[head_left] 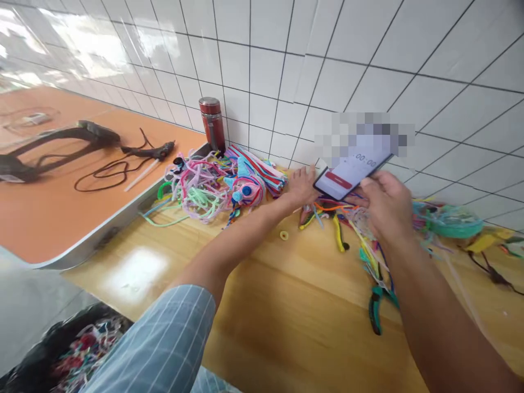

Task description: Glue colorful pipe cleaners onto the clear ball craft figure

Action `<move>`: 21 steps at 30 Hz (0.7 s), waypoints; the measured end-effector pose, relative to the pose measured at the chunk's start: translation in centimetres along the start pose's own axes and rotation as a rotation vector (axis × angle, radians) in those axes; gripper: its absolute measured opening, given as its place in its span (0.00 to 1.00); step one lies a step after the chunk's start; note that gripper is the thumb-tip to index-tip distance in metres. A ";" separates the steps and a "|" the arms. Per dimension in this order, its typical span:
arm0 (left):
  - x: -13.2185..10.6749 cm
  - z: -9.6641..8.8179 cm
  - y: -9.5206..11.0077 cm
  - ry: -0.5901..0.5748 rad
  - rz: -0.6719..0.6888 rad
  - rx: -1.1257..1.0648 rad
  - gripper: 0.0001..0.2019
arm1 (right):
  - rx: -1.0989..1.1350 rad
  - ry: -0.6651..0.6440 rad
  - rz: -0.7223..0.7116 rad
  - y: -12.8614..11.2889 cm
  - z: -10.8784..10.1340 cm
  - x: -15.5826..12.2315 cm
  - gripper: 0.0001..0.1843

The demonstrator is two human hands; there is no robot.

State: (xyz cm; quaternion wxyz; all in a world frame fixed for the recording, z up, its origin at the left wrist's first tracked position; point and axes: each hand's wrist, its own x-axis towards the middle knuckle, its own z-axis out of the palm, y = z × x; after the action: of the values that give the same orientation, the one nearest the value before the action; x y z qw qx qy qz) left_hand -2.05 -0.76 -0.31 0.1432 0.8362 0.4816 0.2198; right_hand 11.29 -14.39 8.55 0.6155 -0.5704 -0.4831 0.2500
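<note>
My right hand (pixel 388 202) is closed around the lower side of a smartphone (pixel 341 177), held tilted above the table near the wall. The phone's screen displays large digits and a red button, and part of it is blurred out. Left of the phone, my left hand (pixel 303 185) reaches toward the wall with its fingers stretched out and apart; nothing shows in its grip. Beside it lies a pink and blue pipe-cleaner figure (pixel 248 191), with striped pipe cleaners (pixel 262 170) behind. Yellow-handled pliers (pixel 339 234) and green-handled pliers (pixel 375 311) rest below the phone.
A tangle of pipe cleaners (pixel 196 188) and a red thermos (pixel 213 125) stand at the back left. A glue gun (pixel 153 152) lies on the orange table (pixel 164 173). A green round container (pixel 454 222) sits right. A black-bagged bin (pixel 45 344) holds scraps.
</note>
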 end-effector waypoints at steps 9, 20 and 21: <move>-3.2 -2.5 -5.3 -0.179 -0.157 0.269 0.25 | -0.106 -0.023 0.016 5.3 10.3 9.7 0.05; -1.5 -1.8 -6.2 -0.256 -0.344 0.366 0.41 | -0.385 -0.023 -0.048 11.6 15.5 11.9 0.11; -1.3 -1.8 -6.3 -0.261 -0.359 0.366 0.42 | -0.411 -0.021 -0.054 11.8 15.7 12.0 0.12</move>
State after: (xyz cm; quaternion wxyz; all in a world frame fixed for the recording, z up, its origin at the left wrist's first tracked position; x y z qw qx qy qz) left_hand -8.21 1.27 -1.87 0.0873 0.7706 0.6312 -0.0095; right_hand 5.27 5.81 -0.76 0.4877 -0.6681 -0.5453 0.1357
